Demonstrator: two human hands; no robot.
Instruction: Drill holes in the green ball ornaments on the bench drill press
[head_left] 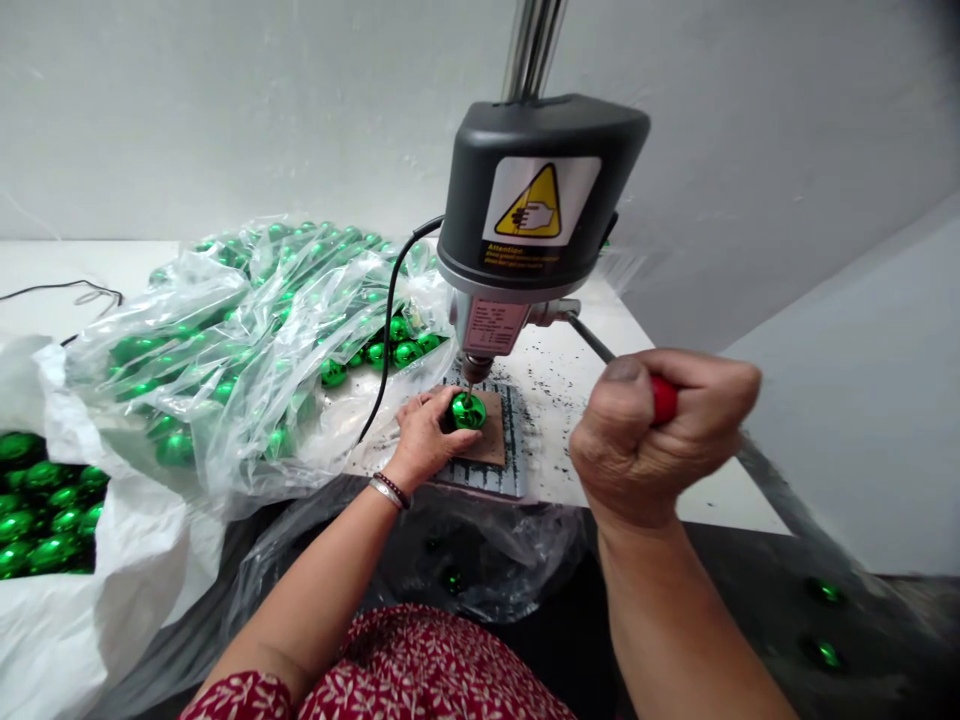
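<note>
A shiny green ball [470, 413] rests on a small brown board [491, 440] at the base of a drill press [544, 200]. My left hand [431, 432] grips the ball from its left side, with thumb and fingers around it. Directly above, the drill bit [470, 388] meets the top of the ball. My right hand [652, 430] is closed in a fist around the red knob [664, 399] of the press lever [592, 338], to the right of the drill head.
Clear plastic bags [247, 330] of green balls cover the table's left part. A white sack [142, 530] with more balls stands at the left. A black cable [390, 330] hangs beside the press. Dark shavings dot the white table [720, 495]. Several balls lie below it.
</note>
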